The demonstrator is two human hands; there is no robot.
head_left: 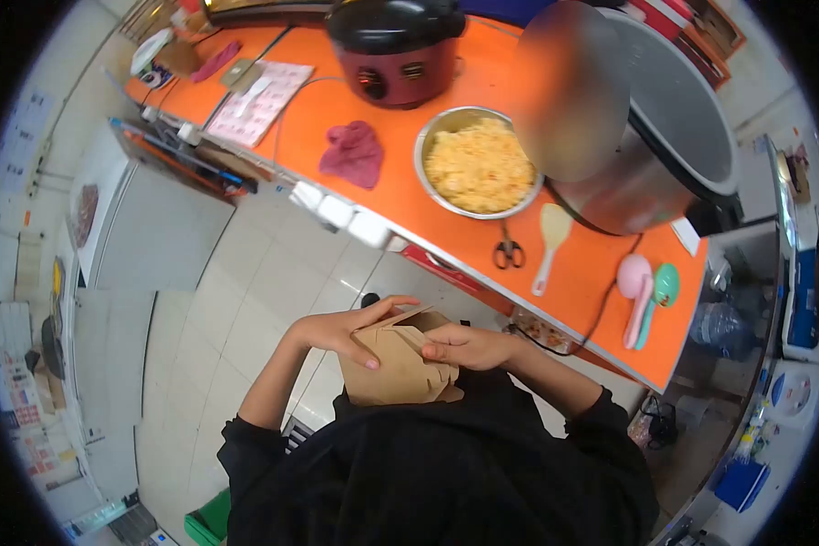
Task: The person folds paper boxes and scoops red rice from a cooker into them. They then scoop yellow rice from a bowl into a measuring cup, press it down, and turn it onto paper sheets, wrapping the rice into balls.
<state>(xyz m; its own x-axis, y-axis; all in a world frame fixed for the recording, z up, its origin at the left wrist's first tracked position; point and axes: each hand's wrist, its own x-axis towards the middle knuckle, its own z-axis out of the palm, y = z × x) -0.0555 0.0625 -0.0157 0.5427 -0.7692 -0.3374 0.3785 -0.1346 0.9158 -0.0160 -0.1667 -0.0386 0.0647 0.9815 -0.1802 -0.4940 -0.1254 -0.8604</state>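
Against my body, above the floor, I hold a brown paper food box [393,375] with its upper flaps standing partly unfolded. My left hand [350,332] grips the box's left side, the thumb on the near face and the fingers over the far edge. The fingers of my right hand [460,347] are closed on flaps at the right side. Inside the box cannot be seen. Beyond my hands, on the orange table [409,207], a steel bowl [418,164] is full of yellowish fried rice [480,166]. Scissors [508,251] and a pale rice paddle [552,238] lie beside the bowl.
A maroon rice cooker [400,73] and a big metal pot [646,173] stand at the back, partly behind a blurred patch. A pink cloth [353,153], pink and green scoops [642,291] and a cable [601,314] lie on the table. White cabinet [164,218] at left.
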